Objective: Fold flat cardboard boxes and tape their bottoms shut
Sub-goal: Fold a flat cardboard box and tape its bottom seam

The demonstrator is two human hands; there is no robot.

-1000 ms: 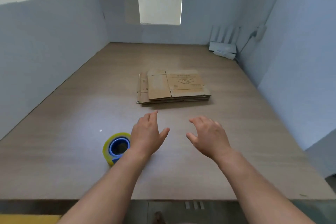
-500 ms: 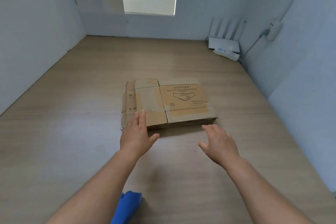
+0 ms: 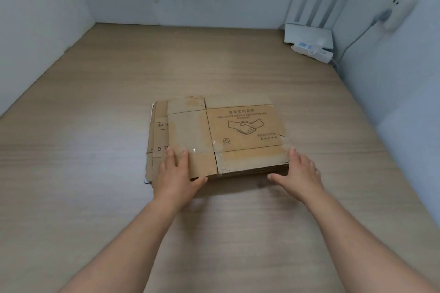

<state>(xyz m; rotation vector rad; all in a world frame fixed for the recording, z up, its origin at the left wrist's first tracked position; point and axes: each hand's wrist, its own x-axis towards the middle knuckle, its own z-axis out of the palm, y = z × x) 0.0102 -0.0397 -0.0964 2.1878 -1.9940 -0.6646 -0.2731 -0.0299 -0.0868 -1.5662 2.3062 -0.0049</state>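
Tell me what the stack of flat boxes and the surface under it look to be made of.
The stack of flat boxes: brown corrugated cardboard, matte; layered edges show at the near side, with glossy patches that look like old clear tape. The surface: looks like wood-grain laminate, light, faintly sheened; solid wood can't be ruled out.

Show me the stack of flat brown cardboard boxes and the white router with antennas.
stack of flat brown cardboard boxes (image 3: 245, 126): head view, on the handshake print.
white router with antennas (image 3: 307, 34): head view, on its flat body.
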